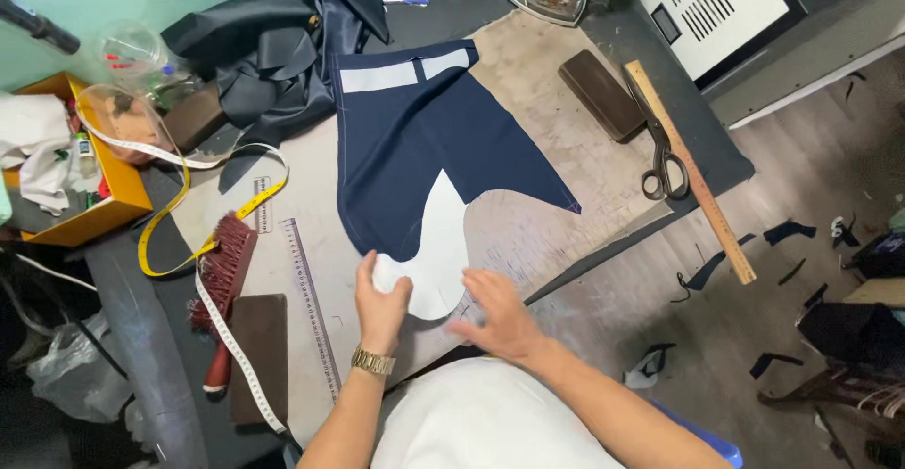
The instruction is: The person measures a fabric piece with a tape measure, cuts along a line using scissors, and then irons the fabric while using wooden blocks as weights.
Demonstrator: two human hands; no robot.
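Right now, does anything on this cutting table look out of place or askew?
Yes: the wooden ruler juts past the table's right edge, and dark fabric scraps litter the floor.

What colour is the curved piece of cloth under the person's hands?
White, lying on the navy blue fabric panel; the curved piece shows best in the head view.

Navy fabric piece (415, 148), white lining (436, 247)

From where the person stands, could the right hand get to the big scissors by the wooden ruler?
Probably yes. The right hand lies flat on the table beside the white pattern piece, holding nothing. The scissors lie uncovered up the table on that same side, next to the wooden ruler, with only bare board between; it looks like a stretch.
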